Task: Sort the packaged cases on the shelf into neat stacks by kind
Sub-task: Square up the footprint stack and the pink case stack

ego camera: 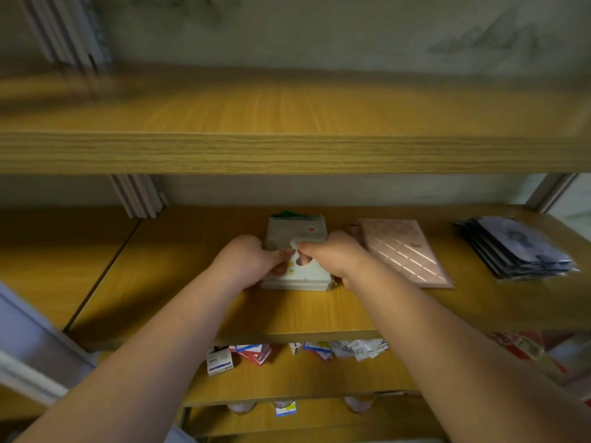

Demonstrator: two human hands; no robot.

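Hands, my left hand (246,260) and right hand (332,257), grip the white stack of cases (297,276) from either side on the middle shelf (179,282), with the pink cases (404,251) just right of my grip and the dark cases (518,247) farther right.

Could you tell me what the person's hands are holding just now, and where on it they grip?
Both hands grip the middle stack of cases: left hand at its left edge, right hand at its right edge.
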